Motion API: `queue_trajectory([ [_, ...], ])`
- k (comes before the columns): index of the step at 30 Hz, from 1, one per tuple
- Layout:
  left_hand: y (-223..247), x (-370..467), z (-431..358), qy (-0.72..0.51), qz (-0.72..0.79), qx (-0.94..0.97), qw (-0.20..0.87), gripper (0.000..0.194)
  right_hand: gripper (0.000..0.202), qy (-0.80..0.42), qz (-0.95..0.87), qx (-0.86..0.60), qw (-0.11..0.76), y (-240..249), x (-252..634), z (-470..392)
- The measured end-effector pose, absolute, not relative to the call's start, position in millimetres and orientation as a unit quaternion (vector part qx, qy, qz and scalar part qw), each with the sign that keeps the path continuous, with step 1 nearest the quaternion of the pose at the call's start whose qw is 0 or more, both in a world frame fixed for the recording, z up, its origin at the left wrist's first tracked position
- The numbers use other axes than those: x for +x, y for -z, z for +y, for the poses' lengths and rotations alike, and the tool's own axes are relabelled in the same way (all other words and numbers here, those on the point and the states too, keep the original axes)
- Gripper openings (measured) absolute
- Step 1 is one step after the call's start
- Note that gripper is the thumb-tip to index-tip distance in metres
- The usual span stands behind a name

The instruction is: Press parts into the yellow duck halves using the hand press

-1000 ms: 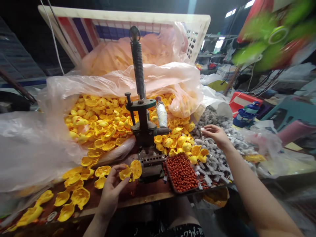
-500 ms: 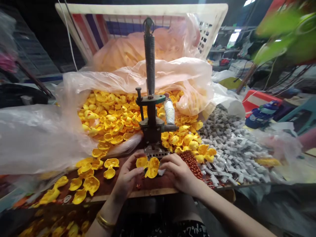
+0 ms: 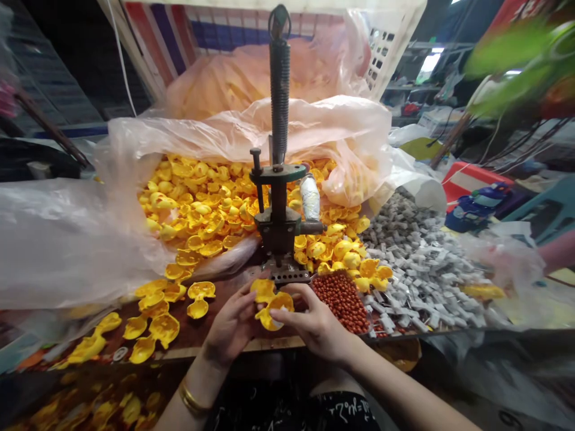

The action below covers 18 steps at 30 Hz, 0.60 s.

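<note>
In front of the press, my left hand (image 3: 236, 320) is closed on the left side of a yellow plastic shell (image 3: 264, 291) that looks like an opened duck figure, its hollow halves facing up. My right hand (image 3: 317, 317) reaches into the shell's right half, thumb and fingers closed on a small white block (image 3: 277, 324). Most of that block is hidden by fingers and shell. Just behind both hands stands a dark hand press (image 3: 278, 230) with a spring column and a perforated metal base (image 3: 291, 277).
Several loose yellow shells (image 3: 164, 329) lie at the left. Behind the press, a plastic bag (image 3: 148, 134) spills a heap of shells (image 3: 202, 203). A tray of red-brown beads (image 3: 344, 299) sits right of my hand, beside a pile of grey-white blocks (image 3: 417, 269). The table edge (image 3: 269, 343) runs below my wrists.
The yellow shell has tilted between my hands. My right hand has moved left with the white block, from beside the shell into its right half. My view has shifted slightly.
</note>
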State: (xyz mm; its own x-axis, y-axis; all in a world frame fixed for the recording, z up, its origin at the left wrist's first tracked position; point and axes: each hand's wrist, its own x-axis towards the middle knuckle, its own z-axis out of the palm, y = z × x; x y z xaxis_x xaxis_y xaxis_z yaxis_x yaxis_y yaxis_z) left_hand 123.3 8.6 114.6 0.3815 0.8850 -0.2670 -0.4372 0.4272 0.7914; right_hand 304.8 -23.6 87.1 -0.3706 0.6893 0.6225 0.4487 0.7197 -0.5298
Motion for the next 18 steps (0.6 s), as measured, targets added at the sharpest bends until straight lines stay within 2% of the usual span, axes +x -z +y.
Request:
queue_trajectory([
  [3,-100.2,130.5,-4.8,-0.45,0.377,0.431,0.685,0.046,0.039,-0.17,-0.785,-0.378,0.461,-78.8,305.6,-25.3],
  [6,-82.5,130.3,-10.4,-0.449,0.449,0.471,0.612,0.035,0.027,-0.199,-0.761,-0.441,0.432,-76.8,323.0,-19.3],
  [8,-72.4,126.2,-8.4,-0.48,0.491,0.407,0.603,0.037,0.016,-0.163,-0.746,-0.539,0.356,-76.2,342.2,-10.1],
  [11,-64.9,122.3,-2.8,-0.522,0.513,0.29,0.617,0.044,0.017,-0.102,-0.734,-0.643,0.192,-71.4,366.9,5.4],
  [13,-65.9,124.1,-0.9,-0.532,0.502,0.251,0.634,0.045,0.017,-0.102,-0.739,-0.654,0.127,-67.4,374.2,11.7],
  [15,-69.7,127.9,-1.0,-0.539,0.488,0.23,0.647,0.042,0.015,-0.111,-0.732,-0.657,0.142,-66.1,373.6,12.7],
  [18,-75.7,133.4,-2.9,-0.547,0.47,0.213,0.659,0.039,0.009,-0.178,-0.696,-0.632,0.29,-72.3,360.7,5.4],
])
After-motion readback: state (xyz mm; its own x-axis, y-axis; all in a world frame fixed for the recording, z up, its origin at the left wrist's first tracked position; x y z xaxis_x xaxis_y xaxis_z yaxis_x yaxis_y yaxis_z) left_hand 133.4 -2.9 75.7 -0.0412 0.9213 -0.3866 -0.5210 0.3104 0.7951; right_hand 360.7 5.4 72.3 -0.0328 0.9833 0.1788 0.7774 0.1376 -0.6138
